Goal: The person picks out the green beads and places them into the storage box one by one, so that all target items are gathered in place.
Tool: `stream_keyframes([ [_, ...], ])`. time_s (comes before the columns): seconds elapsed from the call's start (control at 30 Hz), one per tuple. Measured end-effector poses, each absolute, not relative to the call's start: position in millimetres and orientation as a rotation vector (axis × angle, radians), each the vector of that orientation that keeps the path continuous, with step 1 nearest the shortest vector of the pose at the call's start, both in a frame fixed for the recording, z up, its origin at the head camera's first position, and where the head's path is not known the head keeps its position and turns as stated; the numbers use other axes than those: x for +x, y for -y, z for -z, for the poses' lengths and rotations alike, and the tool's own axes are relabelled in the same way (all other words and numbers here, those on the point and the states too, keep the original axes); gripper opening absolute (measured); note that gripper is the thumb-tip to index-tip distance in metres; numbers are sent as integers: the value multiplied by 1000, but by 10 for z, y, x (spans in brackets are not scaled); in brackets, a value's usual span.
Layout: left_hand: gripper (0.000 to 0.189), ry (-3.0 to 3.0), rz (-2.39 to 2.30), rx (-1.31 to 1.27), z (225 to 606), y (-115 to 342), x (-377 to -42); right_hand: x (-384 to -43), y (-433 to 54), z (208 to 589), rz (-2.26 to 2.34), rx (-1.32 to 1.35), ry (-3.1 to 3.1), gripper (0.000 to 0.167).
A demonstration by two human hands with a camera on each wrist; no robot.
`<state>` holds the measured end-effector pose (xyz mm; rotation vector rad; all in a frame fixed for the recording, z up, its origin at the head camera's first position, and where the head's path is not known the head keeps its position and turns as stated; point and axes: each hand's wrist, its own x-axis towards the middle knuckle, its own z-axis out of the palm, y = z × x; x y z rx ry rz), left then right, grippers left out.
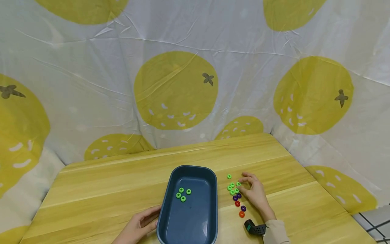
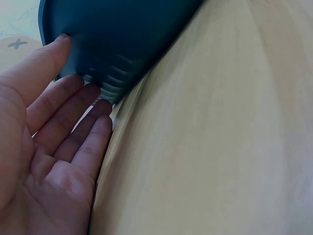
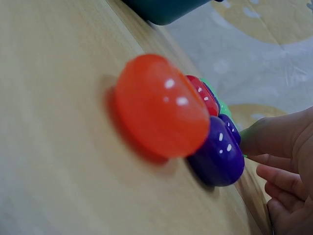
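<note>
A deep blue rectangular tray (image 1: 193,220) stands on the table, with several small green rings (image 1: 183,199) lying in it. My left hand (image 1: 141,222) is at the tray's left side, its thumb and fairly straight fingers (image 2: 93,142) against the outer wall. To the right of the tray, my right hand (image 1: 254,193) pinches a green ring (image 1: 238,184) between thumb and forefinger, at the edge of a group of loose green rings (image 1: 232,192). Nearer to me lie purple rings (image 1: 243,208), a red ring (image 1: 237,203) and an orange ring (image 1: 241,214), which looms large in the right wrist view.
The wooden table (image 1: 122,183) runs back to a hanging cloth (image 1: 243,84) printed with yellow fruit. One green ring (image 1: 229,176) lies apart, farther back. A black wrist strap (image 1: 255,227) sits by the right sleeve (image 1: 276,232).
</note>
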<state>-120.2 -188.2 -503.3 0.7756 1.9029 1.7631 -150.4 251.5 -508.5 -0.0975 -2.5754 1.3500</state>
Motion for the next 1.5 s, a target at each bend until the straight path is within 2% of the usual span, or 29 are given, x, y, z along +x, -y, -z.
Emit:
stream_keyframes([
  [1.13, 52, -1875, -1797, 782, 5016, 1886, -1204, -1527, -2471, 5105, -1307, -101, 2540, 15],
  [1.5, 52, -1838, -1826, 815, 5027, 1882, -1205, -1483, -2345, 4900, -1523, -179, 2435, 21],
])
